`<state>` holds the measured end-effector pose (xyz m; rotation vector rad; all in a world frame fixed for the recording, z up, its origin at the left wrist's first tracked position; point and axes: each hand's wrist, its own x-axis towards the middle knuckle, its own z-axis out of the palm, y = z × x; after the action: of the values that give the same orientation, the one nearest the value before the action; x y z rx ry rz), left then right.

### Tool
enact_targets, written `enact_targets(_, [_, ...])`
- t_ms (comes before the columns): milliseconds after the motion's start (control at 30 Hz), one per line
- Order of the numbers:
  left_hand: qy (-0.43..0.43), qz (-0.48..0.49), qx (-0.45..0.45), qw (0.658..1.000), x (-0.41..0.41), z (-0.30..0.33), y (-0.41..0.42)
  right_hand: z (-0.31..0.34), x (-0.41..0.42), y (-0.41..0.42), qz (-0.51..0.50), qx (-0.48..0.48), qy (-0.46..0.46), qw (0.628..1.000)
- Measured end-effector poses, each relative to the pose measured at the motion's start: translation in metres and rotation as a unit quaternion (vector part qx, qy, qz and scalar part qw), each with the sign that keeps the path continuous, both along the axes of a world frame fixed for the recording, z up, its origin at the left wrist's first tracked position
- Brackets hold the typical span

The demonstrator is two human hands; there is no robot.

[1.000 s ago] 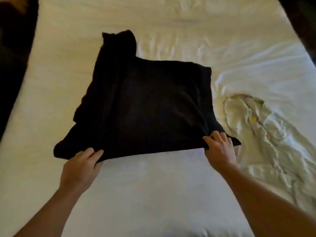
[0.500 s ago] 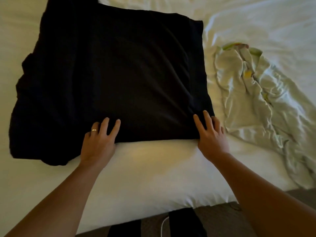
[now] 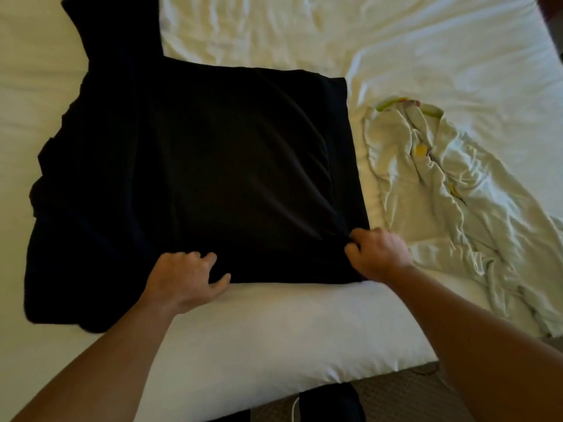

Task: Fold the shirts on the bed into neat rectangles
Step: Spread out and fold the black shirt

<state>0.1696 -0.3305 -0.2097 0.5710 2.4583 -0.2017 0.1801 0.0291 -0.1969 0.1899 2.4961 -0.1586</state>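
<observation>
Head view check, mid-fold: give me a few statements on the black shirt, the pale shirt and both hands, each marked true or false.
1. Both hands grip the near edge of the black cotton shirt. True: the left hand and the right hand curl into its hem.
2. The crumpled pale green shirt lies left of the black one. False: it lies to its right.
3. The pale green shirt is already folded into a rectangle. False: it lies bunched and wrinkled.
4. Both shirts rest on the white bed sheet. True.
5. The right hand holds the pale shirt. False: it pinches the black shirt's near right corner.
</observation>
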Motion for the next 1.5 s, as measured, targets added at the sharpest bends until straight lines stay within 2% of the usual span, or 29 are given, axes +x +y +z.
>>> enact_targets(67, [-0.002, 0.0, 0.03, 1.0, -0.039, 0.006, 0.012, 0.001, -0.04, 0.003, -0.075, -0.047, 0.06, 0.994])
enact_targets(200, [-0.006, 0.089, 0.099, 0.991, -0.14, -0.006, 0.042, -0.018, -0.131, 0.005, -0.183, -0.122, 0.164, 0.962])
enact_targets(333, [0.083, 0.154, 0.159, 0.972, -0.226, -0.025, 0.076, -0.041, -0.213, 0.013, -0.269, -0.168, 0.174, 0.932])
enact_targets(433, [0.116, 0.198, 0.168, 0.959, -0.278, -0.033, 0.097, -0.056, -0.262, 0.019, -0.381, -0.218, 0.172, 0.882])
enact_targets(500, [0.11, 0.205, 0.144, 0.962, -0.305, -0.038, 0.106, -0.062, -0.285, 0.026, -0.451, -0.251, 0.152, 0.843])
enact_targets(567, [0.089, 0.212, 0.119, 0.966, -0.321, -0.046, 0.112, -0.062, -0.296, 0.035, -0.502, -0.327, 0.093, 0.795])
enact_targets(667, [0.076, 0.253, 0.136, 0.955, -0.33, -0.054, 0.117, -0.056, -0.299, 0.044, -0.488, -0.43, -0.029, 0.759])
enact_targets(733, [0.09, 0.278, 0.171, 0.941, -0.335, -0.057, 0.117, -0.058, -0.3, 0.049, -0.472, -0.452, -0.063, 0.754])
enact_targets(800, [0.106, 0.292, 0.192, 0.931, -0.346, -0.059, 0.116, -0.064, -0.307, 0.054, -0.477, -0.449, -0.047, 0.754])
enact_targets(900, [0.141, 0.304, 0.206, 0.919, -0.366, -0.063, 0.121, -0.072, -0.324, 0.063, -0.521, -0.409, 0.093, 0.743])
enact_targets(967, [0.163, 0.329, 0.217, 0.904, -0.373, -0.067, 0.13, -0.078, -0.33, 0.061, -0.518, -0.356, 0.159, 0.762])
enact_targets(1067, [0.175, 0.339, 0.212, 0.9, -0.365, -0.072, 0.139, -0.084, -0.325, 0.054, -0.475, -0.308, 0.189, 0.802])
enact_targets(1200, [0.181, 0.281, 0.213, 0.918, -0.326, -0.068, 0.135, -0.068, -0.304, 0.057, -0.485, -0.314, 0.131, 0.806])
enact_targets(1333, [0.158, 0.188, 0.121, 0.962, -0.238, -0.074, 0.128, -0.049, -0.253, 0.053, -0.494, -0.319, 0.056, 0.807])
enact_targets(1500, [0.111, 0.154, 0.074, 0.979, -0.117, -0.07, 0.12, -0.04, -0.159, 0.046, -0.484, -0.3, -0.009, 0.822])
